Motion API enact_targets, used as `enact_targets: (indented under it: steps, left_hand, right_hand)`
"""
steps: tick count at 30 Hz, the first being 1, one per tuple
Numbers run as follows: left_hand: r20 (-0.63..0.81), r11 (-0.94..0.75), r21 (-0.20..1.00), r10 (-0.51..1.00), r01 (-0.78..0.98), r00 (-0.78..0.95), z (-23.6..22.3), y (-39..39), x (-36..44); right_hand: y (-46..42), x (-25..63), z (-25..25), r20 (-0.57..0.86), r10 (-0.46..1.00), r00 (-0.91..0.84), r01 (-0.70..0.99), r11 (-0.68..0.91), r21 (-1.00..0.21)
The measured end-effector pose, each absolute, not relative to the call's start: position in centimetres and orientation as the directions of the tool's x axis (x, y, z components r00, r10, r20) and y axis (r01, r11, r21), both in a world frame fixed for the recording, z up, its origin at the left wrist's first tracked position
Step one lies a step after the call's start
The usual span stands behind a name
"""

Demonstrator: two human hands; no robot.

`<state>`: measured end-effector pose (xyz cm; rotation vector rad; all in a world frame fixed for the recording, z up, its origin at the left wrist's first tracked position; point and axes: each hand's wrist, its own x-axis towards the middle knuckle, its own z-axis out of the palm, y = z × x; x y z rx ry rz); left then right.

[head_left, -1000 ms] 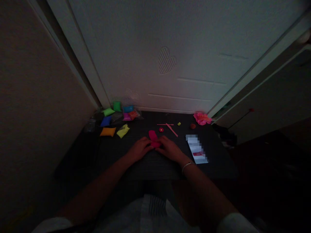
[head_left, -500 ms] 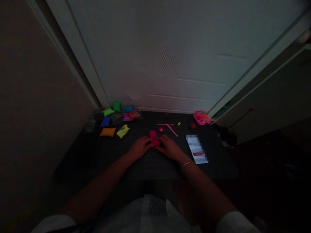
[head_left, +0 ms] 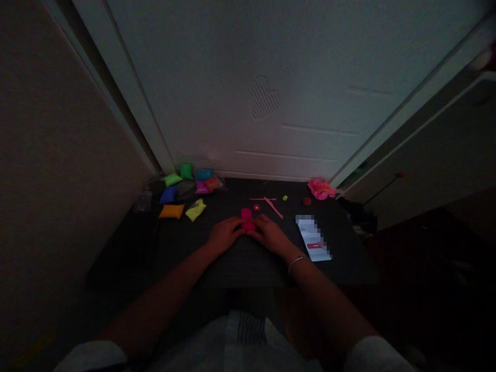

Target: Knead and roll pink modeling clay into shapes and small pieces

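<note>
Between my two hands, on the dark table [head_left: 240, 268], is a piece of pink-red modelling clay [head_left: 248, 226]. My left hand [head_left: 225, 233] grips it from the left with thumb and fingers. From the right, my right hand [head_left: 271, 233] closes on the same piece; a bracelet [head_left: 297, 262] circles that wrist. Part of the clay shows beyond the fingertips, at its far side. Just past it lies a small pink-red flower [head_left: 256, 207] with a yellow centre. Two pink modelling tools, a thin stick [head_left: 258, 199] and a flat knife [head_left: 274, 208], lie behind.
Colourful clay packets, including an orange one [head_left: 171, 211] and a yellow one [head_left: 196, 210], lie at the left. A phone [head_left: 314, 240] with a lit screen is at the right. Behind it sit a dark red lump [head_left: 306, 201], a yellow-green bit [head_left: 285, 198] and a pink artificial flower [head_left: 322, 189].
The far part of the clay has shifted slightly right and now looks squarer between my fingertips. Both hands stay in nearly the same place.
</note>
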<state>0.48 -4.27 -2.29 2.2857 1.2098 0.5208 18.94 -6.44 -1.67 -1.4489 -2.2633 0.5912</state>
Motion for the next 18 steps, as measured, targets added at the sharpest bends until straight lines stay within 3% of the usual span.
enact_targets:
  steps: [5,12,18]
  left_hand:
    - [0.089,-0.500,0.560,0.829,0.661,0.552,-2.06,-3.93,0.83]
    - [0.137,-0.406,0.656,0.893,0.636,0.429,-2.48,-4.28,1.24]
    - [0.155,-0.441,0.649,0.874,0.620,0.460,-2.37,-3.99,1.18]
  right_hand:
    - [-6.42,18.87,-1.82,0.116,0.920,-0.375,0.736,0.371,-0.566]
    - [-6.05,18.92,-1.89,0.107,0.929,-0.354,0.756,0.352,-0.552]
    - [-5.89,18.89,-1.60,0.083,0.931,-0.356,0.762,0.341,-0.550]
